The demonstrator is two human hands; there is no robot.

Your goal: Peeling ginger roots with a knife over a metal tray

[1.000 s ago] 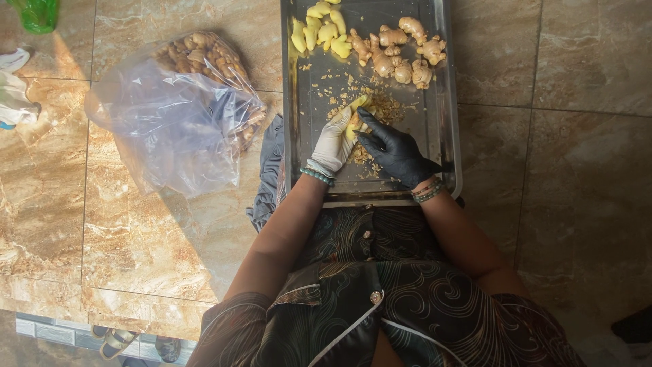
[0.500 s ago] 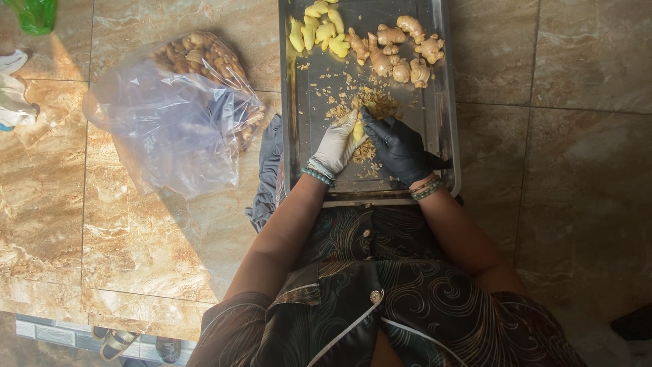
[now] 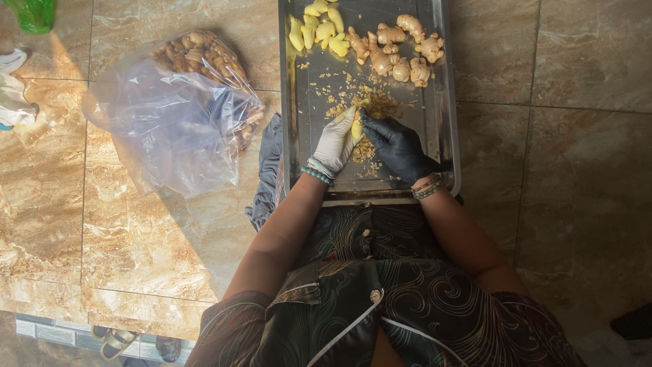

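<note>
I see the left hand (image 3: 334,143) pinching a ginger piece (image 3: 356,128) over the tray (image 3: 441,136); the right hand (image 3: 397,146) presses against it. The piece may slip, gloves being wet.

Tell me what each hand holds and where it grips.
The left hand holds a ginger piece by its lower end. The right hand pinches its upper end; any tool there cannot be told.

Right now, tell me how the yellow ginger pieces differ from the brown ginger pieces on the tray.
The yellow ginger pieces look peeled and smooth; the brown ginger pieces keep their tan skin and look knobbly. The yellow ones cluster at the tray's far left corner; the brown ones spread across the far middle and right. Both groups lie untouched, beyond the peel scraps and both gloved hands.
</note>
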